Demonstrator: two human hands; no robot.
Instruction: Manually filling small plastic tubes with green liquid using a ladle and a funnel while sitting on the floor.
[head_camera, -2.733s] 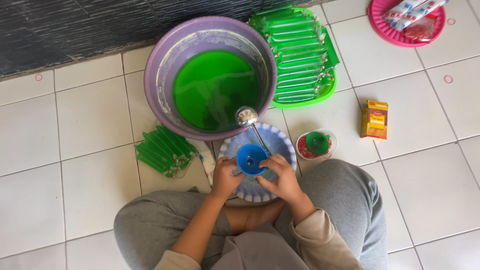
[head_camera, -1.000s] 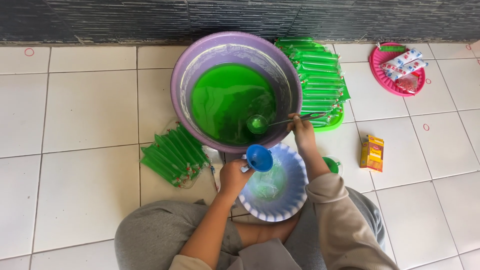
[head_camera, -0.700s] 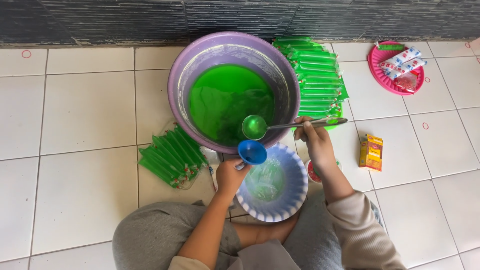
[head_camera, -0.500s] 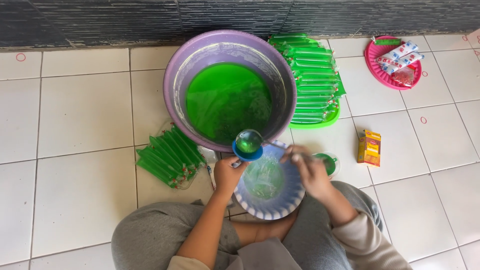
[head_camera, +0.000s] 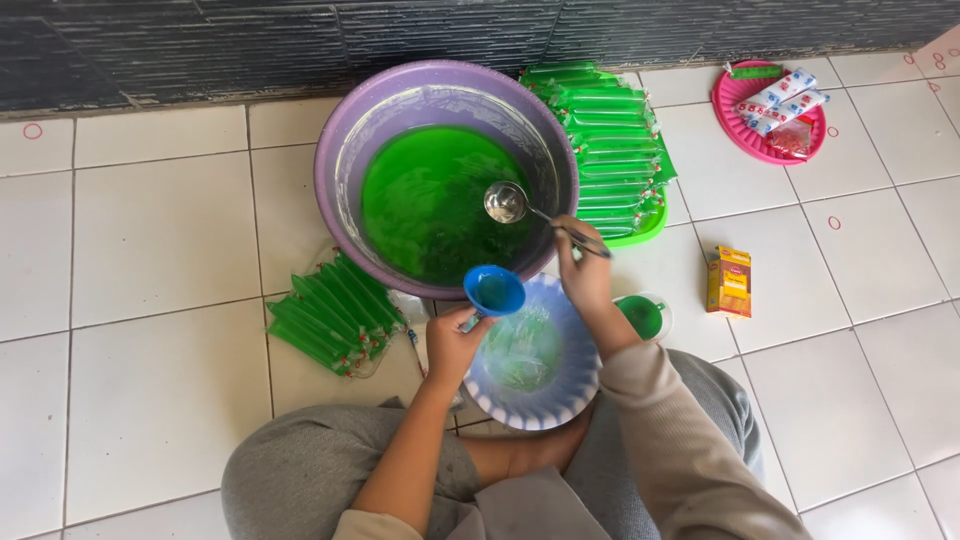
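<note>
Gripping a blue funnel (head_camera: 494, 290), the left hand (head_camera: 452, 342) holds it over the far rim of a blue-white bowl (head_camera: 560, 400) on the floor. The right hand (head_camera: 585, 275) is clamped on a ladle (head_camera: 507, 202) (cup empty) above the green liquid in the purple basin (head_camera: 335, 165); filled green tubes (head_camera: 330, 312) lie left

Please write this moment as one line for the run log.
left hand: holds blue funnel | right hand: holds metal ladle over purple basin
</note>
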